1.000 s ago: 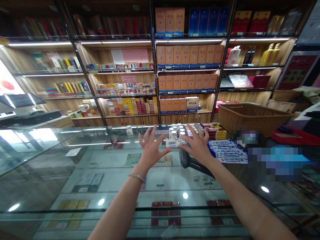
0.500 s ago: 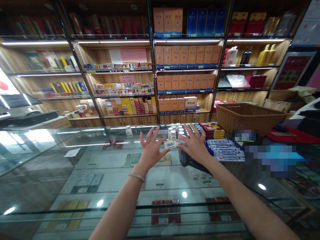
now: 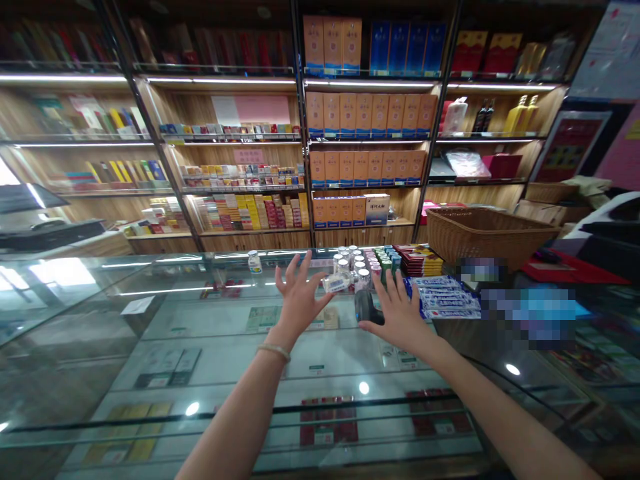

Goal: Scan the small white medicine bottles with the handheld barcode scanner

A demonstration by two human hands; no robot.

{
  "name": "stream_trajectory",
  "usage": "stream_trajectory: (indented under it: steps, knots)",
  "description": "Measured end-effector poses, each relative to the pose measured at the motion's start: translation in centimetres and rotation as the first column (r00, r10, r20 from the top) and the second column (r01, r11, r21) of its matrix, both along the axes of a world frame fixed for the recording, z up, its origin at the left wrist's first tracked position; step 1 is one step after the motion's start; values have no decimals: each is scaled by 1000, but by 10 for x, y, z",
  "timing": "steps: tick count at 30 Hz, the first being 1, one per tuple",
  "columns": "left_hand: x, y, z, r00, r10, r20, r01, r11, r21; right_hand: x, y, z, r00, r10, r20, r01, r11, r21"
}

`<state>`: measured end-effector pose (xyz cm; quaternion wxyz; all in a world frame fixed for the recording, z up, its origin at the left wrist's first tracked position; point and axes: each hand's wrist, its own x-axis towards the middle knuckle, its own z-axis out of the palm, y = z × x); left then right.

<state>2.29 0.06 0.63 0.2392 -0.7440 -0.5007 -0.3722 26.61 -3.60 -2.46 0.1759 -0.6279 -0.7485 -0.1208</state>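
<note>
My left hand (image 3: 299, 300) reaches over the glass counter, its thumb and forefinger at the near end of a small clear bottle (image 3: 336, 283) with a barcode label. The bottle lies on its side, tilted slightly; the other left fingers are spread. To the right, my right hand (image 3: 400, 310) has its fingers apart around the black handheld scanner (image 3: 367, 308), thumb stretched below it. Whether it touches the scanner cannot be told. Behind the hands stand several white-capped bottles (image 3: 345, 257). A similar bottle (image 3: 255, 263) stands alone farther left.
Rows of small green tubes (image 3: 387, 259), stacked red and yellow packs (image 3: 419, 260) and blue-white packets (image 3: 445, 298) sit right of the hands. A wicker basket (image 3: 490, 230) stands behind them. Boxed shelves (image 3: 367, 113) line the wall beyond the glass counter (image 3: 225, 373).
My right hand has left the small bottle and moved down and back to the scanner. The bottle has tipped slightly beside my left hand, which has barely moved.
</note>
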Motion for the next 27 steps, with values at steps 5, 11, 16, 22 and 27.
stream_trajectory:
  steps: [5,11,16,22,27]
  knots:
    - [1,-1,0,1000,-5,6,5,1000,-9,2,-6,-7,999,-28,-18,26,996,-84]
    - [0,1,-1,1000,-2,18,2,1000,-5,6,-4,-14,998,51,-44,-54,996,-70]
    - [-1,2,-3,1000,15,24,-14,1000,-14,10,-4,-13,995,91,-27,-93,994,-60]
    - [-4,3,-5,999,31,36,-30,999,-27,8,-9,-8,993,115,-7,-114,993,14]
    - [-5,2,-4,998,47,51,-45,998,-41,14,-22,7,969,127,-212,-105,988,114]
